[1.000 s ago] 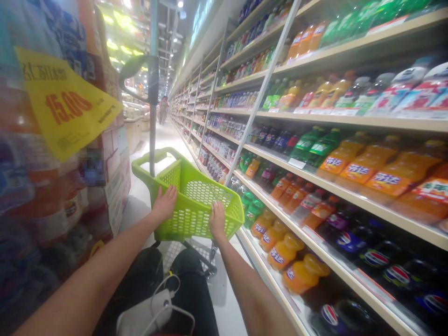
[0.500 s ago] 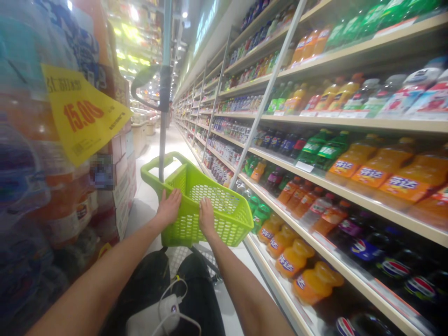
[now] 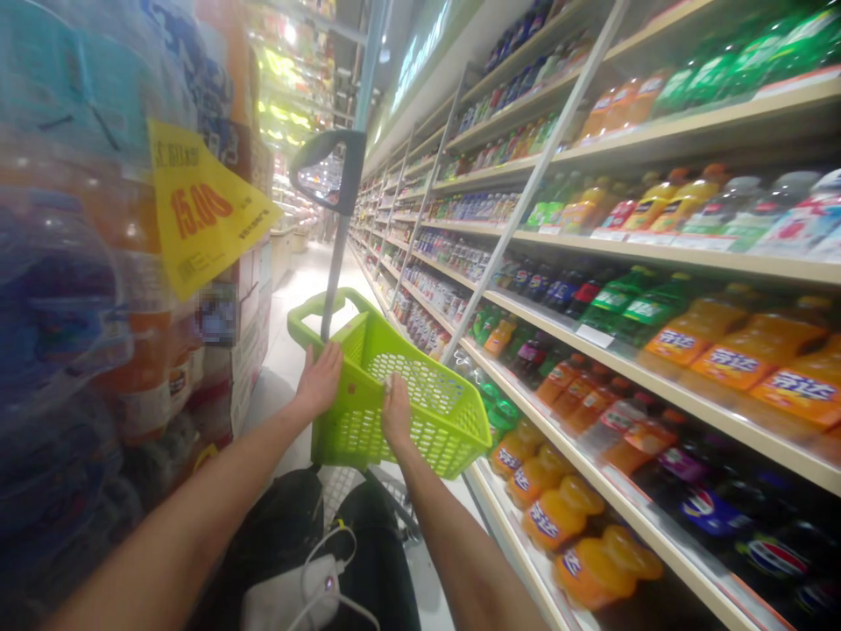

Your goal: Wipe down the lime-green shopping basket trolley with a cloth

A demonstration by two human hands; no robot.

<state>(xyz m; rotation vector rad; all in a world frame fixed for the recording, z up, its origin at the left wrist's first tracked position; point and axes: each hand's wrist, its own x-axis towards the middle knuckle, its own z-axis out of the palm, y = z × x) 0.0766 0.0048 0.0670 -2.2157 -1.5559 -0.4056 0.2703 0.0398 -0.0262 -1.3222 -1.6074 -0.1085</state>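
Observation:
A lime-green plastic shopping basket sits on a wheeled trolley in front of me, tilted and empty. My left hand grips the basket's near left corner, fingers curled over the rim. My right hand holds the near rim a little to the right, fingers hooked over the edge. A grey pole with a dark handle rises from the basket's far side.
Long shelves of soft-drink bottles run along the right, orange and dark bottles lowest. A stack of shrink-wrapped bottle packs with a yellow 15.00 price tag stands close on the left. The white aisle floor stretches ahead.
My right hand slid left along the near rim, closer to my left hand. The basket turned and the view shifted, so the left stack and tag sit further right in frame.

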